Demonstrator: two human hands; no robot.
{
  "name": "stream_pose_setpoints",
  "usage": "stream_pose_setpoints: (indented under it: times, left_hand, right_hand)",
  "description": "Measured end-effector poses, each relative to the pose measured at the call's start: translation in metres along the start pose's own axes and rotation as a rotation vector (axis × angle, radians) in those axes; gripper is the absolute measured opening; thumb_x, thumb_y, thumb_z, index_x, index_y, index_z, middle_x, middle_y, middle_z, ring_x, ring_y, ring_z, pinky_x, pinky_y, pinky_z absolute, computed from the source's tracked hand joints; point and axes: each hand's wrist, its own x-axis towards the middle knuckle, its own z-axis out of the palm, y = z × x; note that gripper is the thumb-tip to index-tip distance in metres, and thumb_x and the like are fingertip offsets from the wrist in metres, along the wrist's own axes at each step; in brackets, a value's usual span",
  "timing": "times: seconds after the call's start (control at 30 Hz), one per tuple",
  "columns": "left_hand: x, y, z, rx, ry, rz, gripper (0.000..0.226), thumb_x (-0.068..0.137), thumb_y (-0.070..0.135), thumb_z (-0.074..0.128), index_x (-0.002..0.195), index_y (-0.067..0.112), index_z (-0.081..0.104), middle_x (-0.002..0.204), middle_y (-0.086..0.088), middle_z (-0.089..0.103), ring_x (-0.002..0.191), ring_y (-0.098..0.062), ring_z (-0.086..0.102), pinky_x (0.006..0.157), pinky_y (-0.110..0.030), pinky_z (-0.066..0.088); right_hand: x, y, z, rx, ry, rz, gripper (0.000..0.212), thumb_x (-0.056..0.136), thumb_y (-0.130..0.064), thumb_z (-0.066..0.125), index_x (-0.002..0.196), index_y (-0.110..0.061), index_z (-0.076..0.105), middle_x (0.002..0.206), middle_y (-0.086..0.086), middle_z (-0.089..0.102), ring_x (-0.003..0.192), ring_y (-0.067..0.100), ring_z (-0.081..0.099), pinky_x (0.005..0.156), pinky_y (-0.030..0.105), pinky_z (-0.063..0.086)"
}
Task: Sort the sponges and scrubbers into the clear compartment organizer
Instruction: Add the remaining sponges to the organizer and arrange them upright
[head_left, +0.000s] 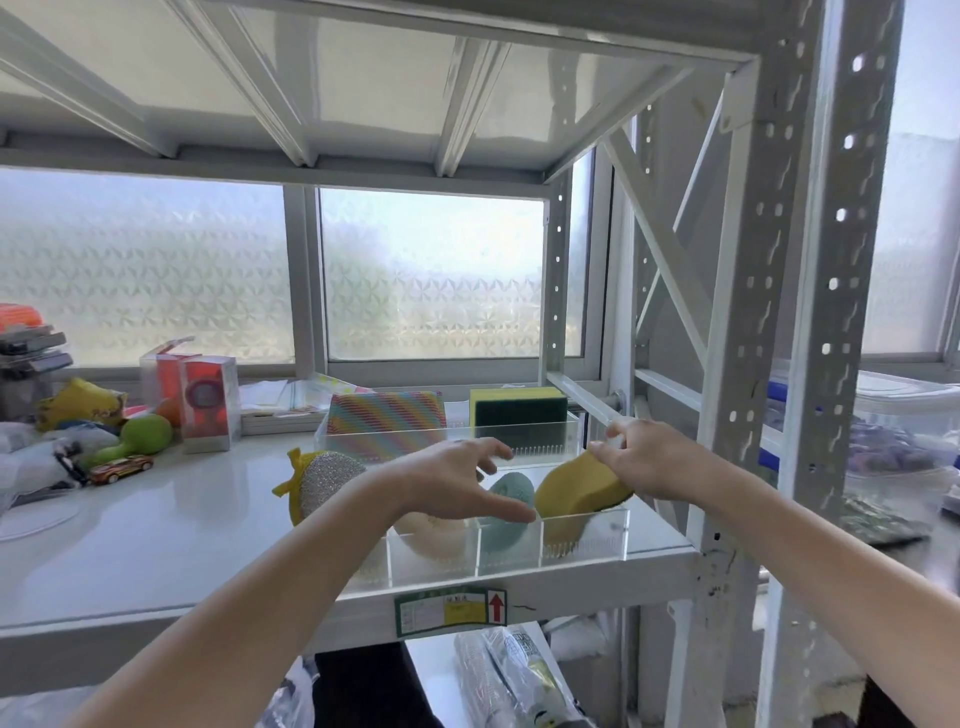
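1. Shelf (156, 545) of the white metal rack carries everything; the clear compartment organizer (582, 540) sits at its right front corner, and all places below are given from that organizer.
2. Rainbow-striped sponge (387, 418) and yellow-and-green sponge (519, 410) stand upright in the organizer's back row.
3. Yellow sponge (576, 491) hangs tilted over the front right compartment, its lower end already below the rim. It looks soft, so I judge it best eased down on edge and squeezed slightly rather than pushed flat against the dividers.
4. Silver scrubber (330, 475) with a yellow tie sits at the organizer's left end; whether it is inside a compartment or just beside the wall, I cannot tell.
5. Teal scrubber (511, 499) stands in the front middle compartment, with a pale rounded piece in the one left of it.
6. Right hand (649, 457) pinches the yellow sponge's top edge with its fingertips.
7. Left hand (457, 478) is spread and grasps nothing, hovering over the front compartments; resting it on the rim should stop the light organizer sliding.
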Motion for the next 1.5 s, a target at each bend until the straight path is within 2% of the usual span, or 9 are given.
stream_pose_setpoints:
  times: [0.17, 0.37, 0.6, 0.7, 0.9, 1.13, 1.2, 1.4, 1.5]
  left_hand:
    - [-0.024, -0.011, -0.042, 0.055, 0.178, -0.021, 0.064, 0.078, 0.05, 0.067, 0.133, 0.025, 0.048, 0.13, 0.001, 0.057, 0.113, -0.012, 0.055, 0.099, -0.027, 0.042]
    - [-0.064, -0.045, -0.076, 0.322, 0.266, -0.248, 0.065, 0.08, 0.044, 0.065, 0.137, 0.018, 0.045, 0.137, -0.004, 0.053, 0.122, -0.02, 0.051, 0.103, -0.031, 0.041]
    - [-0.087, -0.071, -0.074, 0.314, 0.157, -0.426, 0.08, 0.081, 0.059, 0.058, 0.145, 0.018, 0.032, 0.142, -0.004, 0.047, 0.129, -0.021, 0.044, 0.106, -0.03, 0.035]
    - [-0.086, -0.071, -0.067, 0.249, 0.152, -0.389, 0.074, 0.082, 0.055, 0.06, 0.143, 0.023, 0.034, 0.14, -0.004, 0.049, 0.124, -0.021, 0.048, 0.104, -0.029, 0.038]
    - [-0.079, -0.069, -0.057, 0.213, 0.208, -0.341, 0.069, 0.081, 0.046, 0.063, 0.14, 0.022, 0.037, 0.132, -0.004, 0.055, 0.117, -0.02, 0.052, 0.099, -0.03, 0.042]
    - [-0.071, -0.052, -0.051, 0.199, 0.351, -0.24, 0.065, 0.073, 0.038, 0.066, 0.133, 0.025, 0.047, 0.122, -0.001, 0.061, 0.108, -0.018, 0.057, 0.092, -0.032, 0.049]
    - [-0.067, -0.044, -0.05, 0.232, 0.379, -0.22, 0.064, 0.071, 0.037, 0.068, 0.132, 0.025, 0.049, 0.119, -0.002, 0.063, 0.108, -0.018, 0.059, 0.088, -0.031, 0.05]
    - [-0.049, -0.028, -0.042, 0.347, 0.299, -0.249, 0.046, 0.07, 0.036, 0.069, 0.112, 0.022, 0.059, 0.078, 0.004, 0.057, 0.075, -0.019, 0.056, 0.057, -0.026, 0.043]
    - [-0.043, -0.025, -0.041, 0.286, 0.255, -0.27, 0.049, 0.074, 0.037, 0.066, 0.118, 0.02, 0.057, 0.088, -0.002, 0.062, 0.074, -0.02, 0.066, 0.059, -0.03, 0.058]
  right_hand:
    - [-0.009, -0.038, -0.005, -0.132, 0.206, -0.266, 0.057, 0.091, -0.049, 0.048, 0.136, -0.014, 0.046, 0.14, 0.009, 0.049, 0.126, 0.023, 0.048, 0.106, 0.041, 0.039]
    - [-0.021, -0.115, 0.026, -0.106, -0.097, -0.541, 0.054, 0.087, -0.048, 0.058, 0.132, -0.019, 0.052, 0.137, 0.0, 0.054, 0.119, 0.017, 0.052, 0.098, 0.029, 0.04]
    - [-0.01, -0.159, 0.049, -0.234, -0.33, -0.449, 0.063, 0.086, -0.051, 0.059, 0.138, -0.017, 0.047, 0.138, 0.004, 0.052, 0.116, 0.024, 0.055, 0.091, 0.029, 0.045]
    - [-0.004, -0.162, 0.051, -0.174, -0.426, -0.405, 0.05, 0.093, -0.045, 0.05, 0.134, -0.016, 0.052, 0.115, 0.007, 0.062, 0.085, 0.021, 0.06, 0.064, 0.027, 0.051]
    - [-0.004, -0.158, 0.052, -0.15, -0.483, -0.345, 0.041, 0.094, -0.037, 0.046, 0.126, -0.014, 0.056, 0.094, 0.006, 0.061, 0.083, 0.022, 0.058, 0.057, 0.024, 0.046]
    - [-0.003, -0.161, 0.05, -0.141, -0.488, -0.341, 0.047, 0.087, -0.033, 0.061, 0.125, -0.007, 0.055, 0.087, 0.004, 0.061, 0.078, 0.022, 0.061, 0.057, 0.023, 0.05]
    - [-0.002, -0.161, 0.045, -0.098, -0.454, -0.33, 0.043, 0.087, -0.026, 0.059, 0.124, -0.006, 0.055, 0.099, 0.008, 0.064, 0.08, 0.022, 0.061, 0.061, 0.026, 0.055]
    - [0.004, -0.143, 0.027, 0.095, -0.428, -0.241, 0.035, 0.087, -0.01, 0.056, 0.121, -0.005, 0.056, 0.103, 0.013, 0.061, 0.087, 0.029, 0.067, 0.067, 0.031, 0.059]
    - [0.005, -0.132, 0.025, 0.243, -0.464, -0.178, 0.033, 0.087, -0.007, 0.056, 0.119, -0.001, 0.058, 0.099, 0.016, 0.064, 0.081, 0.028, 0.068, 0.068, 0.03, 0.059]
